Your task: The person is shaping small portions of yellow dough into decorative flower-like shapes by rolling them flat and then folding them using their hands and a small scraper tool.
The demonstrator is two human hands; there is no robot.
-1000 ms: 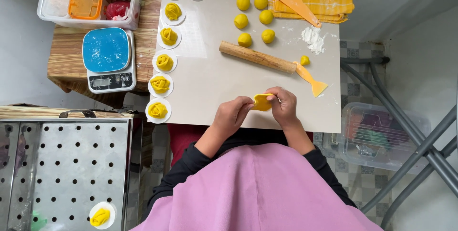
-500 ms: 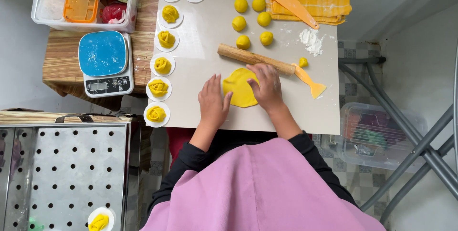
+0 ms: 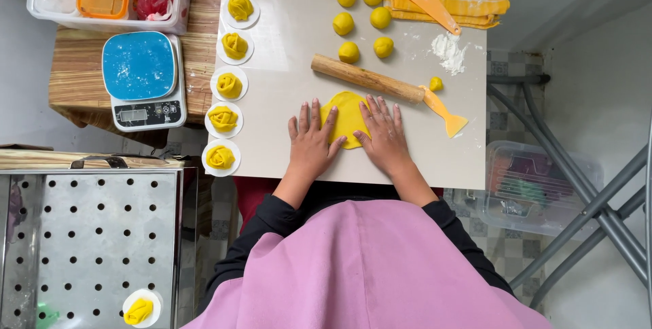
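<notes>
Yellow dough, soft and matte, is lying as a flattened round sheet (image 3: 346, 117) near the middle of the pale, smooth surface (image 3: 285, 50), and both of the person's hands are pressing on its edges. The left hand (image 3: 311, 140) is lying flat with fingers spread, its fingertips touching the sheet's nine o'clock rim; the right hand (image 3: 384, 132) is resting equally flat and open on the three o'clock rim, and neither is gripping anything. At about one o'clock from the sheet, a wooden rolling pin (image 3: 367, 79) is lying just beside it, with a thin yellow plastic scraper (image 3: 445, 113) near the pin's far end and a dusting of white flour (image 3: 448, 52) beyond. Judging by the layout, the work seems roughly midway: seven folded, ruffled dumplings on small white discs (image 3: 229, 86) are lining the surface's nine o'clock edge, while seven round dough balls (image 3: 349, 51) are waiting at twelve o'clock, and one sheet is being flattened. A blue-topped kitchen scale (image 3: 140, 78) is sitting on a wooden stand at ten o'clock, and a perforated metal steamer tray (image 3: 88, 241) at seven o'clock is holding one finished dumpling (image 3: 139, 311).
</notes>
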